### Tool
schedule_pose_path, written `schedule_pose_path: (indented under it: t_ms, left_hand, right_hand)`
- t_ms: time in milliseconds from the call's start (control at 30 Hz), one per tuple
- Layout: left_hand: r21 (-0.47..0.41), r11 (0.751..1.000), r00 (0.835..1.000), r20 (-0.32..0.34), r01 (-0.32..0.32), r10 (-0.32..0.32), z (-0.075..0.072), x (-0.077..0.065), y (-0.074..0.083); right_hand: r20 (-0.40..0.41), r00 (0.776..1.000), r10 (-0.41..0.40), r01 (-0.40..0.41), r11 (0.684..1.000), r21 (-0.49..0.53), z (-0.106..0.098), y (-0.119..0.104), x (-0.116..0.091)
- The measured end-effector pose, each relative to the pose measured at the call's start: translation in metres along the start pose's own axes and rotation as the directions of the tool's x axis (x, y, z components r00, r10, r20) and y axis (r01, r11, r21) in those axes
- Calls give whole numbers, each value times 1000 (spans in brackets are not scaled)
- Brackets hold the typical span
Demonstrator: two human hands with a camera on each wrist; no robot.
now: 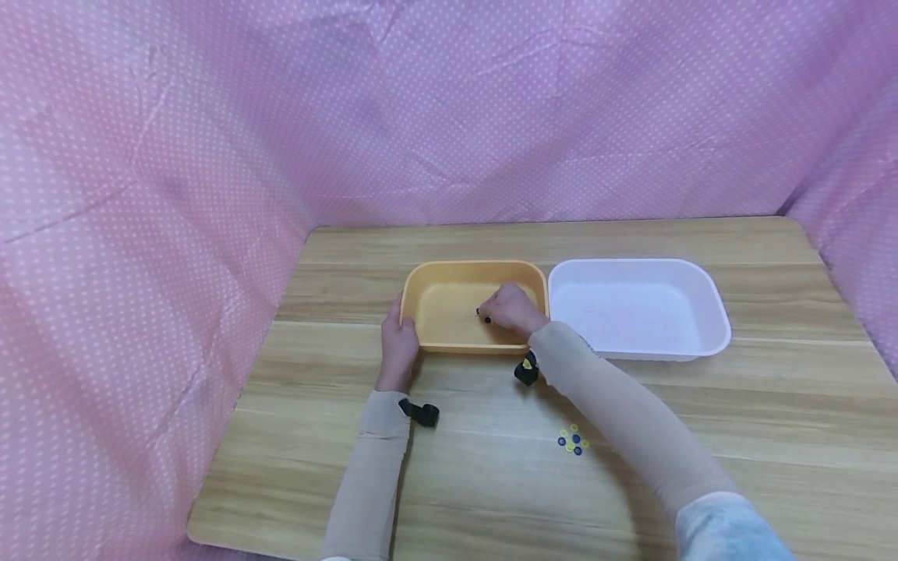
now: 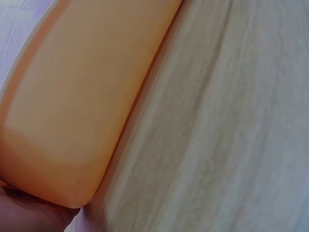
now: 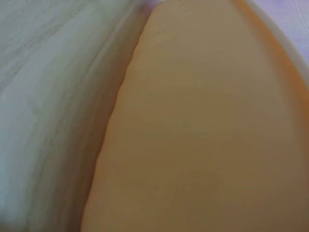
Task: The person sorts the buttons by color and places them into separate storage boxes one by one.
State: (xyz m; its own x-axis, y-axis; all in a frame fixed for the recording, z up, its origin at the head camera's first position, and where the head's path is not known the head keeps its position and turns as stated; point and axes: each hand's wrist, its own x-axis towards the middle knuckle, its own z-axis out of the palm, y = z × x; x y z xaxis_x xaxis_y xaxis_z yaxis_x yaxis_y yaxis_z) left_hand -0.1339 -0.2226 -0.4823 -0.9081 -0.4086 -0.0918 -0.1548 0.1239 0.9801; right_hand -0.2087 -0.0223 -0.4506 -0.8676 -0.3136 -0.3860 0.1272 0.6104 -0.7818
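Note:
My left hand (image 1: 400, 347) grips the left side of a yellow-orange plastic basin (image 1: 473, 348), with its thumb by the near left corner. In the left wrist view, part of that hand (image 2: 29, 212) shows against the basin's outer wall (image 2: 82, 96). My right hand (image 1: 515, 310) reaches inside the basin, fingers curled down and pinching at small dark button-like discs (image 1: 487, 320) near the basin floor. Its fingertips are partly hidden. The right wrist view shows only the basin's outer wall (image 3: 203, 116) and wood, with no hand in sight.
A white plastic basin (image 1: 634, 312) stands right against the yellow-orange one. Several small blue and yellow button-like discs (image 1: 573, 441) lie clustered on the wooden table (image 1: 484, 475), left of the right forearm. Pink dotted cloth (image 1: 449, 117) hangs behind and at the sides.

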Motion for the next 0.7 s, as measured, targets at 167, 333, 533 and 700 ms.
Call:
schedule_pose_path:
  t_ms: [167,333,533,700]
  left_hand:
    - [9,1000,1000,-1,11,-11,-1,0,0]
    - [20,1000,1000,-6,14,-14,-1,1,1]
    - [25,999,999,6,45,-45,-1,-1,3]
    - [21,998,998,12,55,-55,-1,-1,3]
  right_hand:
    - [-2,1000,5,-5,1000,-1,0,0,0]
    - [-4,999,35,-35,999,16,-1,-1,1]
    - [-14,998,55,-54,998,25,-2,1,0]
    - [-21,999,40,-39,998,40,-3,0,-4]
